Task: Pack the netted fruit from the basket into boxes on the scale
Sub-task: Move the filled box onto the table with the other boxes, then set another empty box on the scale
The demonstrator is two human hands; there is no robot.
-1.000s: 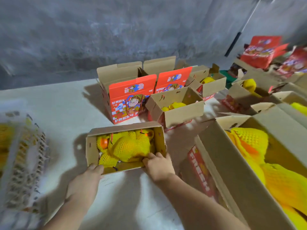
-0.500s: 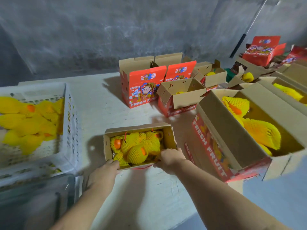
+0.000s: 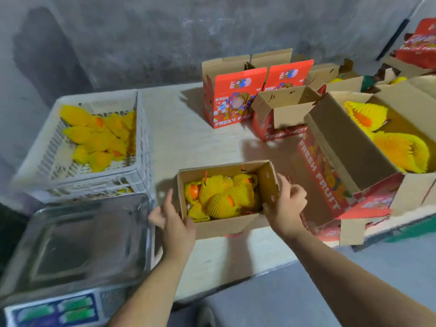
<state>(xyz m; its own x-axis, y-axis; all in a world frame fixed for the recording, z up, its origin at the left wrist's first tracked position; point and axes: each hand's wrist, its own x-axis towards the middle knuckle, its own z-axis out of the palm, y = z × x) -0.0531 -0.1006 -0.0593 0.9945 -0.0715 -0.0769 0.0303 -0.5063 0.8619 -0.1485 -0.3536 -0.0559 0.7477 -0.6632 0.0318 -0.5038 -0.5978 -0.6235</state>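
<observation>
A small open cardboard box (image 3: pixel 226 197) sits near the front edge of the white worktop (image 3: pixel 188 133), its long axis running left to right along that edge, open top facing up. It holds fruit (image 3: pixel 219 197) in yellow foam netting — knobbly mesh sleeves with smooth orange skin showing through the gaps. The left hand (image 3: pixel 175 218) grips the box's left end, thumb over the rim and fingers spread along the outer wall; the right hand (image 3: pixel 284 206) holds the right end flap, fingers curled against the cardboard. At the worktop's left edge stands a white slatted plastic basket (image 3: pixel 141 142) with more netted fruit lying in it. Just in front of the basket, the scale (image 3: pixel 77 246) shows a bare, shiny steel pan. Red printed boxes (image 3: pixel 233 100) stand toward the back edge — flaps up.
</observation>
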